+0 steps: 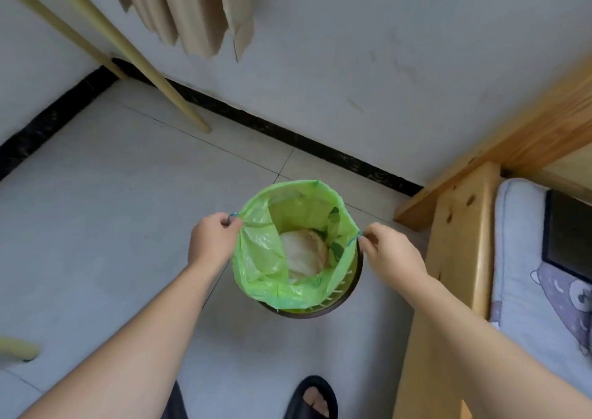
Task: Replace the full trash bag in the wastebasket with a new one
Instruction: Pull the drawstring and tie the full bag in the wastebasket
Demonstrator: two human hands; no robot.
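Note:
A green trash bag (256,258) lines a round wastebasket (349,293) on the tiled floor. Its mouth is open and lifted off the rim on the near side. Pale crumpled waste (304,252) lies inside. My left hand (213,239) pinches the blue-green drawstring at the bag's left edge. My right hand (392,252) pinches the drawstring at the right edge. Both strings are pulled outward, away from each other.
A wooden bed frame (458,226) with a patterned mattress (528,274) stands close on the right. A white wall with a black skirting (288,133) is behind. Yellow poles (144,63) lean at the left. My foot in a black slipper (312,399) is below the basket.

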